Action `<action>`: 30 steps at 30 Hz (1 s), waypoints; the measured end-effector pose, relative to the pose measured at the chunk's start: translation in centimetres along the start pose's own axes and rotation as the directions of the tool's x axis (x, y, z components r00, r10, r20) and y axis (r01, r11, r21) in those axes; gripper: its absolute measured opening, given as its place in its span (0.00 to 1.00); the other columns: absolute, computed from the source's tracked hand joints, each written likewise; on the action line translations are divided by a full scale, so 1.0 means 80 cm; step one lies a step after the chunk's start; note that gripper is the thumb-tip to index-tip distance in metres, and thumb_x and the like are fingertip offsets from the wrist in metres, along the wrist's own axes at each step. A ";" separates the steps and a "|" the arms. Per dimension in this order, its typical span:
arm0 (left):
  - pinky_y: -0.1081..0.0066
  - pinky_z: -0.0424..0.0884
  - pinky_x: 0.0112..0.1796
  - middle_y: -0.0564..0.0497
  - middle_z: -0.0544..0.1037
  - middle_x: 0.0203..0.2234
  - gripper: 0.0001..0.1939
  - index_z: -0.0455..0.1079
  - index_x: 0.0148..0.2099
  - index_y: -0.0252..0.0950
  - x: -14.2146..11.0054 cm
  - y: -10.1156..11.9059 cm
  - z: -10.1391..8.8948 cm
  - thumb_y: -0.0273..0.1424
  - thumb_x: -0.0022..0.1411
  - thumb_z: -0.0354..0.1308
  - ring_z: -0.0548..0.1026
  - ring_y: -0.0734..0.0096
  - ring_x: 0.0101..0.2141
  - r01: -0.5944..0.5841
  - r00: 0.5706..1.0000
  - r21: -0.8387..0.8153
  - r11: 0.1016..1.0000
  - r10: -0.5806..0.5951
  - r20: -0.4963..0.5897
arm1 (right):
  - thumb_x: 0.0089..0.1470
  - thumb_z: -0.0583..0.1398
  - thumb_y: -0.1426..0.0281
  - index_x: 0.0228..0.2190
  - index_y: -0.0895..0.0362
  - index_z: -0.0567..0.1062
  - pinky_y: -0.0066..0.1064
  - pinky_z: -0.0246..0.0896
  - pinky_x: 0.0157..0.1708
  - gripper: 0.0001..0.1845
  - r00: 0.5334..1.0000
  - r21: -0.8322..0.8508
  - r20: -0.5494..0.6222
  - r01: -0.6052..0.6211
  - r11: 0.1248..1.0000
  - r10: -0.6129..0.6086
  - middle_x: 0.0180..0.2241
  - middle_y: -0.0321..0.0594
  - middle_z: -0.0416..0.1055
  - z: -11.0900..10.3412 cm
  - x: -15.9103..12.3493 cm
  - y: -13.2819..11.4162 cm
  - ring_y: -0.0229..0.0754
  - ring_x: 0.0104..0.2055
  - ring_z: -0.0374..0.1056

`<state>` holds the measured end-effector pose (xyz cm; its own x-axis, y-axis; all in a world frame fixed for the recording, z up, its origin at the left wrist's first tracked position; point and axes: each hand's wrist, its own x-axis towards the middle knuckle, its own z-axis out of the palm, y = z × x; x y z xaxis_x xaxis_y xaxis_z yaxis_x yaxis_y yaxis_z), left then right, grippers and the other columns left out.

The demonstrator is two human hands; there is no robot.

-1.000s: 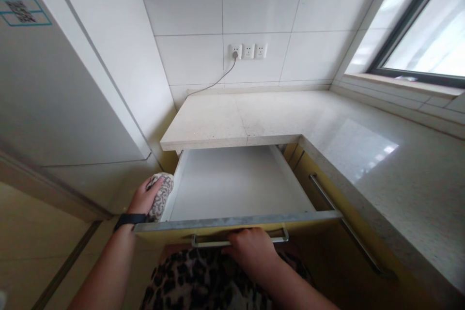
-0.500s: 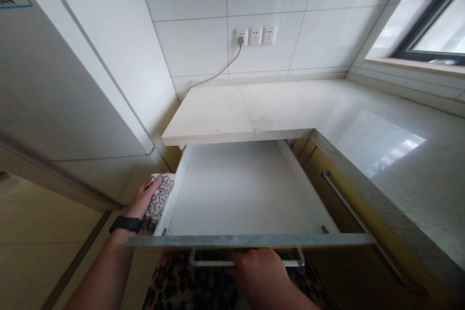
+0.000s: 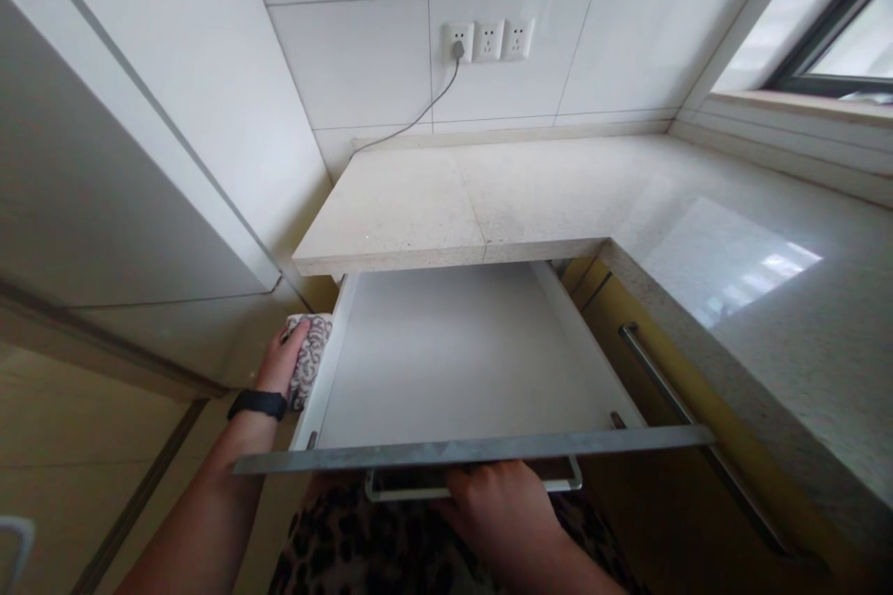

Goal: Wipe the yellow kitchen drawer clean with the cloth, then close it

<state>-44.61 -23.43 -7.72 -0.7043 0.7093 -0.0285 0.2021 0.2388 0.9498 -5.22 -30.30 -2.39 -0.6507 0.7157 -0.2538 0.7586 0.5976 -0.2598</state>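
A white drawer [image 3: 467,363] is pulled out from beneath the counter, with nothing lying on its visible bottom. My right hand [image 3: 499,507] is wrapped round the metal handle [image 3: 405,491] on the drawer's front. On the left, my left hand [image 3: 283,358] grips a patterned grey-and-white cloth [image 3: 312,355] and presses it against the outside of the drawer's left wall. Part of the cloth is hidden behind my fingers. A dark band [image 3: 258,404] circles my left wrist.
Above the drawer runs a pale stone countertop [image 3: 397,214], turning along the right side. A tall white cabinet-like body [image 3: 230,112] stands left. Wall sockets [image 3: 488,41] hold a plug with a grey cord. A cupboard handle [image 3: 670,390] juts out at the right.
The camera view has shifted slightly. My left hand and the cloth sit a little higher along the drawer's left side. My right hand keeps its hold on the handle.
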 end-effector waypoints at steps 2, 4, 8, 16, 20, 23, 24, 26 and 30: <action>0.57 0.73 0.51 0.43 0.82 0.43 0.32 0.76 0.50 0.32 -0.001 -0.006 0.002 0.54 0.54 0.60 0.78 0.52 0.47 0.001 1.000 0.010 1.000 -0.001 -0.017 | 0.59 0.62 0.60 0.36 0.54 0.82 0.37 0.71 0.36 0.12 1.000 0.000 -0.005 -0.002 1.000 0.002 0.34 0.48 0.81 -0.003 0.001 0.006 0.54 0.36 0.79; 0.58 0.71 0.53 0.44 0.81 0.44 0.32 0.76 0.50 0.33 0.000 -0.010 0.004 0.54 0.55 0.60 0.77 0.52 0.50 0.012 0.999 0.030 0.999 -0.011 -0.031 | 0.59 0.62 0.59 0.36 0.54 0.82 0.37 0.71 0.35 0.13 1.000 -0.002 0.002 -0.007 1.000 0.007 0.33 0.48 0.81 -0.005 0.002 0.008 0.54 0.36 0.79; 0.58 0.70 0.55 0.44 0.81 0.45 0.33 0.76 0.51 0.33 0.004 -0.012 0.005 0.55 0.55 0.60 0.76 0.53 0.50 0.034 0.999 0.008 0.999 -0.033 -0.009 | 0.59 0.63 0.59 0.35 0.54 0.82 0.37 0.71 0.35 0.12 1.000 -0.010 0.015 -0.023 1.000 0.023 0.32 0.48 0.81 -0.005 0.002 0.006 0.54 0.36 0.79; 0.58 0.69 0.54 0.42 0.81 0.45 0.33 0.75 0.49 0.32 0.012 -0.005 0.007 0.55 0.54 0.61 0.77 0.54 0.48 0.038 0.999 0.005 0.999 -0.038 -0.004 | 0.59 0.63 0.59 0.35 0.53 0.82 0.36 0.70 0.34 0.12 0.999 -0.018 0.010 -0.030 0.999 0.030 0.31 0.46 0.81 -0.012 0.010 0.003 0.53 0.35 0.79; 0.58 0.69 0.54 0.42 0.81 0.45 0.35 0.75 0.49 0.31 0.016 -0.010 0.006 0.56 0.53 0.61 0.76 0.53 0.49 0.037 0.999 0.041 0.998 -0.036 -0.021 | 0.60 0.61 0.58 0.36 0.53 0.82 0.38 0.71 0.33 0.13 0.998 -0.023 0.049 -0.040 0.999 0.041 0.31 0.47 0.81 -0.017 0.013 0.001 0.56 0.35 0.79; 0.57 0.69 0.55 0.42 0.81 0.45 0.36 0.75 0.51 0.32 0.016 -0.017 0.005 0.58 0.53 0.61 0.76 0.54 0.49 0.054 0.999 0.026 0.998 -0.054 -0.005 | 0.60 0.61 0.60 0.36 0.54 0.82 0.38 0.70 0.34 0.13 0.998 -0.010 0.052 -0.043 0.999 0.043 0.32 0.46 0.81 -0.017 0.013 0.000 0.56 0.36 0.79; 0.58 0.69 0.55 0.42 0.81 0.45 0.36 0.75 0.51 0.33 0.016 -0.019 0.005 0.58 0.53 0.61 0.76 0.54 0.49 0.058 0.998 0.024 0.998 -0.058 0.001 | 0.60 0.61 0.60 0.35 0.54 0.82 0.38 0.70 0.34 0.13 0.998 -0.005 0.047 -0.042 0.999 0.042 0.32 0.46 0.81 -0.016 0.013 0.000 0.55 0.36 0.79; 0.58 0.69 0.55 0.43 0.81 0.45 0.36 0.76 0.52 0.33 0.015 -0.021 0.004 0.58 0.53 0.61 0.76 0.54 0.49 0.055 0.998 0.024 0.998 -0.055 0.013 | 0.59 0.61 0.60 0.35 0.54 0.82 0.37 0.70 0.34 0.13 0.998 0.005 0.037 -0.043 0.999 0.043 0.32 0.47 0.81 -0.015 0.014 0.000 0.55 0.36 0.79; 0.57 0.69 0.55 0.43 0.81 0.44 0.34 0.77 0.50 0.34 0.015 -0.019 0.003 0.57 0.54 0.61 0.77 0.52 0.49 0.043 0.999 0.082 0.996 -0.043 0.002 | 0.59 0.62 0.60 0.35 0.55 0.82 0.37 0.71 0.35 0.13 0.998 0.012 0.028 -0.052 0.999 0.052 0.32 0.47 0.81 -0.013 0.015 0.000 0.54 0.36 0.79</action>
<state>-45.63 -22.81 -9.27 -0.7109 0.6998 -0.0702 0.2267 0.3225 0.9190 -5.96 -29.03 -1.73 -0.6112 0.7353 -0.2929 0.7910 0.5552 -0.2569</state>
